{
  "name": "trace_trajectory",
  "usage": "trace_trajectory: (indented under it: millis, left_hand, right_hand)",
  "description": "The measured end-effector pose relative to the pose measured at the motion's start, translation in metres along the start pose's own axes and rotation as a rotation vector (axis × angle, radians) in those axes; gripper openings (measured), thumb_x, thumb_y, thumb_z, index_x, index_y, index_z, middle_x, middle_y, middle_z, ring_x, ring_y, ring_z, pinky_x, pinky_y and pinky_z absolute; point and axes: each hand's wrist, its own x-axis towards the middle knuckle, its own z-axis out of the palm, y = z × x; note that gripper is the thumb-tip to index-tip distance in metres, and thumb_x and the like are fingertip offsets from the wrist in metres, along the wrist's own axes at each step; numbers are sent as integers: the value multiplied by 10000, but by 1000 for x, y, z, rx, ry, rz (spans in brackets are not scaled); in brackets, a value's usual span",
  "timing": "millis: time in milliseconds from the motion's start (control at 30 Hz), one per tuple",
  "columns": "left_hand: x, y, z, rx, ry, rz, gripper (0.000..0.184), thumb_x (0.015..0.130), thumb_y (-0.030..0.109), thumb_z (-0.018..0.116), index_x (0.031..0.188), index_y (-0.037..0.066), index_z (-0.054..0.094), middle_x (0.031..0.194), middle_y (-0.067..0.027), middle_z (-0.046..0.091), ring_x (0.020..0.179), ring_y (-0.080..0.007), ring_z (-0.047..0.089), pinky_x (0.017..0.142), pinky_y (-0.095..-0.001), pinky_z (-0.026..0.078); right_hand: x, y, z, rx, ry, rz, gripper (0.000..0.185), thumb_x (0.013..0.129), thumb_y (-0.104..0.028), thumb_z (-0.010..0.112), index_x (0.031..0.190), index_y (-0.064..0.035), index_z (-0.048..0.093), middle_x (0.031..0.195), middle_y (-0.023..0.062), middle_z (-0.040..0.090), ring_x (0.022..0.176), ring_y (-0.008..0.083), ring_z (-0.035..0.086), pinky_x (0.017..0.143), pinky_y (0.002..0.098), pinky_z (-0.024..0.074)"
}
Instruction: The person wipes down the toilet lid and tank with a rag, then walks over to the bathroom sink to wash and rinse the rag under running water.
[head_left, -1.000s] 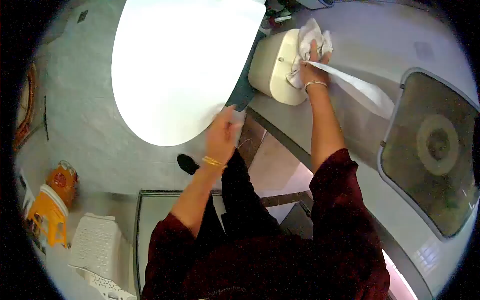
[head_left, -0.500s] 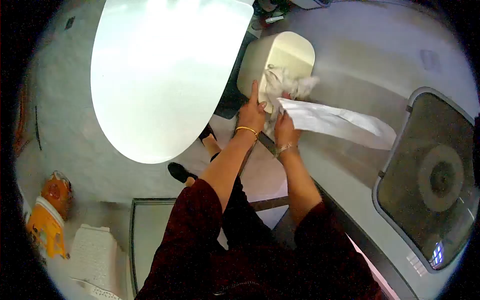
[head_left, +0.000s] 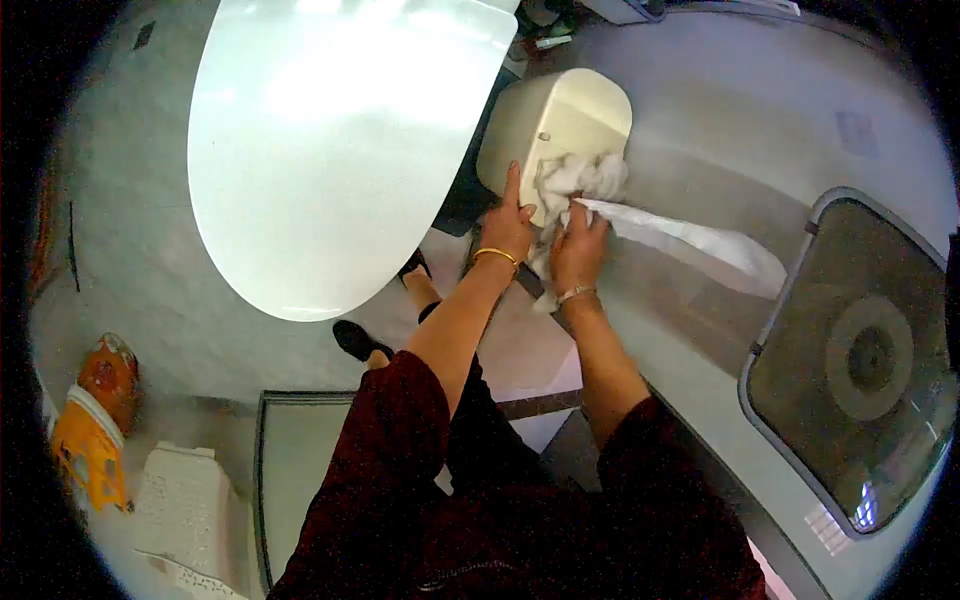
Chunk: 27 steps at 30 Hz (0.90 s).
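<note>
now touches the cream box (head_left: 520, 115) with the left hand (head_left: 506, 230); has the cloth (head_left: 592, 178) by its near end, no longer its right side.

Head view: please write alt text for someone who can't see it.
A person's right hand holds a crumpled whitish cloth against a cream container, while the left hand touches the container's near edge. A white strip trails rightward from the right hand; a glossy white round-ended surface lies left, a dark framed panel right.

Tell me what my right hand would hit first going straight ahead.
Your right hand would likely meet the bunched cloth first, which it seems to touch, then perhaps the cream container; depth is unclear.
</note>
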Motion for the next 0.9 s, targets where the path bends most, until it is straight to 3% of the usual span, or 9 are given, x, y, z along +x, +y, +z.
trace_trajectory:
  millis: [67,167,200,333,433,567,733,833,900]
  left_hand:
    - [7,-16,12,-19,51,48,729,844,117,541,1424,258,122,916,-261,612,788,-413,601,710,-437,471]
    - [13,-29,23,-11,129,125,752,829,77,553,1423,260,130,908,-262,612,767,-409,605,685,-429,476]
    - [10,-16,12,-42,6,-15,756,821,52,557,1421,255,144,924,-265,607,776,-406,605,681,-430,472]
    - [9,-15,15,-77,58,37,747,826,43,547,1419,267,152,845,-265,607,778,-400,607,682,-443,461]
    - [9,-11,14,-50,91,19,748,822,35,542,1418,272,158,832,-261,605,767,-390,610,685,-438,462]
    - [5,-4,4,-31,-15,-28,745,865,95,524,1427,298,79,846,-271,590,827,-394,584,726,-441,439]
    - [7,-6,7,-21,6,-10,740,867,96,519,1428,296,81,838,-268,587,787,-392,584,713,-442,443]
    - [7,-12,15,-31,37,12,729,855,105,531,1426,282,115,780,-259,594,747,-407,585,692,-447,451]
    - [4,-9,13,-16,67,51,728,846,83,527,1424,278,129,781,-260,594,744,-399,593,686,-443,459]
  right_hand:
    - [49,-9,-3,2,42,-29,494,760,-158,633,1232,-114,495,1244,249,400,1144,451,398,899,472,407]
    - [149,-26,-10,18,116,69,474,767,-184,640,1221,-249,519,1190,195,431,1061,384,481,857,444,451]
    - [172,-17,3,1,205,-49,459,788,-190,598,1231,-267,504,1160,219,443,982,397,527,808,447,469]
    - [167,-6,18,-19,71,-23,586,746,-70,546,1270,-319,465,1275,180,396,1127,402,438,908,442,418]
    - [67,-9,-1,-182,-135,-18,554,689,-30,593,1227,-140,516,1283,239,405,1154,412,426,932,438,392]
    - [-18,-1,-10,23,-82,-15,458,672,-55,626,1123,-118,585,1119,239,508,1066,419,469,899,442,400]
    - [118,-25,0,130,253,-83,383,693,-87,666,1070,-125,605,1049,209,475,941,401,504,821,436,428]
    - [162,-53,-15,194,240,-180,350,708,-104,661,1031,-227,612,1032,190,478,956,372,514,782,421,456]
    - [139,-41,-11,206,157,-119,306,729,-102,640,1021,-187,608,1066,158,482,989,364,506,791,427,454]
